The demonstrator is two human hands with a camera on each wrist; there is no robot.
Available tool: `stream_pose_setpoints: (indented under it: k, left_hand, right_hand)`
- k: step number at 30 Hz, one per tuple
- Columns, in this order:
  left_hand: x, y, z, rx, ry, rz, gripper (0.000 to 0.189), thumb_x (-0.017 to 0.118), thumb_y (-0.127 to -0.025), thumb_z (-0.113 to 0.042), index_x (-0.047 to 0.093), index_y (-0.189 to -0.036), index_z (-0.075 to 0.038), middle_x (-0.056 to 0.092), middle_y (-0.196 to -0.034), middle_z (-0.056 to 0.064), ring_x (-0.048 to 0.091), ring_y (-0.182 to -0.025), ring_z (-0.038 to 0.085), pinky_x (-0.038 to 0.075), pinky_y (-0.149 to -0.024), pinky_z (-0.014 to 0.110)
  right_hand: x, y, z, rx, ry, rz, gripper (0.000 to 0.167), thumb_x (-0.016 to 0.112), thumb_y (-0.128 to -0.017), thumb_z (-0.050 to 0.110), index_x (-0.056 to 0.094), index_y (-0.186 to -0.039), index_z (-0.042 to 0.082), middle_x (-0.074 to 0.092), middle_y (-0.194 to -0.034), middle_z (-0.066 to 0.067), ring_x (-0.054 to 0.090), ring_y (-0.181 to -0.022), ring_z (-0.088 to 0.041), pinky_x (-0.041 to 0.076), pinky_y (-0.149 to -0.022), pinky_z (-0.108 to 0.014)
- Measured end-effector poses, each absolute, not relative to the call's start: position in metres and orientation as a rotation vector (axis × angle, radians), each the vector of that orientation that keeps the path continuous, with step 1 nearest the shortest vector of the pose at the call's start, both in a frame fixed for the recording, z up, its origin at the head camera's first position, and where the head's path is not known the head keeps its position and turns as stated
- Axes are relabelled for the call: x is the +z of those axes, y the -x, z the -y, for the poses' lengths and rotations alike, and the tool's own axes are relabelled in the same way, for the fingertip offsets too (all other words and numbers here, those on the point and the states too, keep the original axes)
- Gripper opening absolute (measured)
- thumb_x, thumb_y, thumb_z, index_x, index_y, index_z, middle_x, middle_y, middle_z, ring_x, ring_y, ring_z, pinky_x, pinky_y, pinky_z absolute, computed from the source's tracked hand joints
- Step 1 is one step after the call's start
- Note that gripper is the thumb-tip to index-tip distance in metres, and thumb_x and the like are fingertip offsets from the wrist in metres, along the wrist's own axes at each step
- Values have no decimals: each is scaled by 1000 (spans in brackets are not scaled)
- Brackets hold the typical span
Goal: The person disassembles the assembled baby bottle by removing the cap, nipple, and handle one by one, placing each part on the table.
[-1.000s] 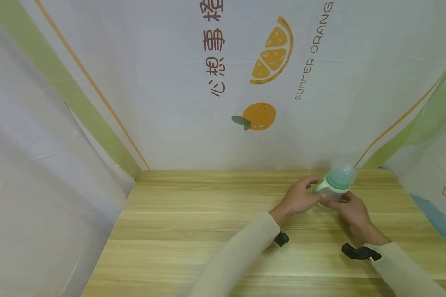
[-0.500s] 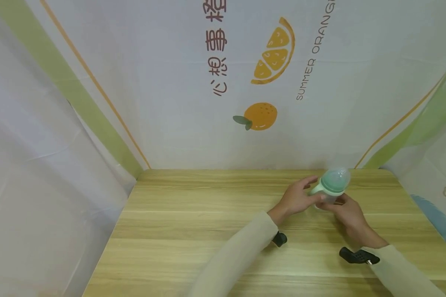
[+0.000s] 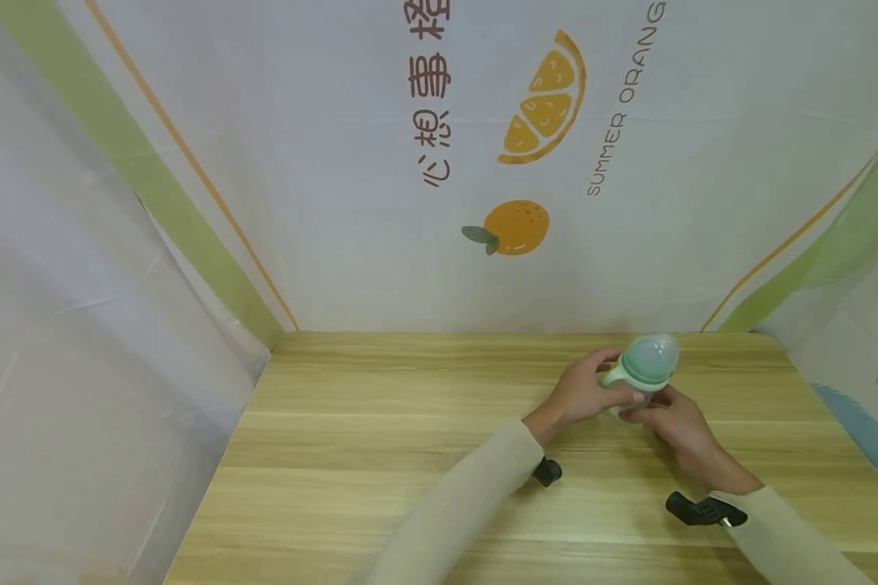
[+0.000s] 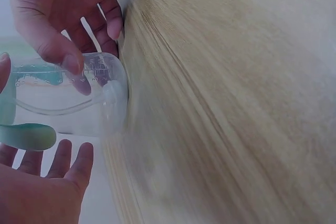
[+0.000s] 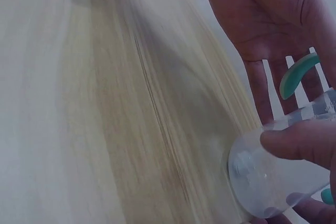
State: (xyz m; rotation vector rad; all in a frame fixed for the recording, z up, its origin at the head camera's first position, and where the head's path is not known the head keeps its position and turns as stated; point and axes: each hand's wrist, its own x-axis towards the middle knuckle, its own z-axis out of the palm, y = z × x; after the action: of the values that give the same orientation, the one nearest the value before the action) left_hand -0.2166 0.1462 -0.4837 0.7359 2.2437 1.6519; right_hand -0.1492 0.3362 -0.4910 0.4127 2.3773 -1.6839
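Observation:
A baby bottle (image 3: pixel 649 362) with a mint-green collar, green handles and a clear domed cap is held between both hands at the back right of the table. My left hand (image 3: pixel 584 393) grips it from the left around the handle side, thumb in front and fingers behind. From the right, my right hand (image 3: pixel 679 426) holds the lower body, its thumb (image 4: pixel 67 59) pressing on the measuring marks. Through the transparent wall in the left wrist view a clear tube (image 4: pixel 58 110) shows. The bottle's base is right at the tabletop. One green handle (image 5: pixel 298 75) stands out beside the left fingers.
The wooden table (image 3: pixel 380 422) ends at a white curtain (image 3: pixel 366 268) printed with oranges and lettering, close behind the bottle. More curtain hangs on the left and right. Black straps with a mount (image 3: pixel 705 510) sit on both wrists.
The bottle has shifted left and slightly toward the person, with both hands moving along with it. Their hold looks much the same.

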Motion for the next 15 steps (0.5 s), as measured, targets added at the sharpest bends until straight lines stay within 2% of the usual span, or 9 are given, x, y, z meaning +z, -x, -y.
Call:
stream_pose_setpoints:
  k: [10, 15]
  left_hand:
    - [-482, 213, -138, 1652, -688, -2259, 64, 92, -94, -30, 65, -152, -25, 66, -145, -17, 61, -132, 5, 52, -102, 29]
    - [-482, 212, -133, 1658, -699, -2248, 65, 90, -95, -31, 63, -154, -24, 65, -146, -15, 60, -133, 5, 50, -105, 30]
  right_hand:
    - [-491, 148, -332, -1603, -381, -2415, 85, 77, -102, 20, 30, -167, -8, 36, -167, -33, 45, -141, -42, 49, -97, -40]
    - [-492, 147, -330, -1597, -346, -2419, 85, 78, -102, 22, 32, -167, -7, 38, -167, -32, 48, -139, -40, 52, -93, -33]
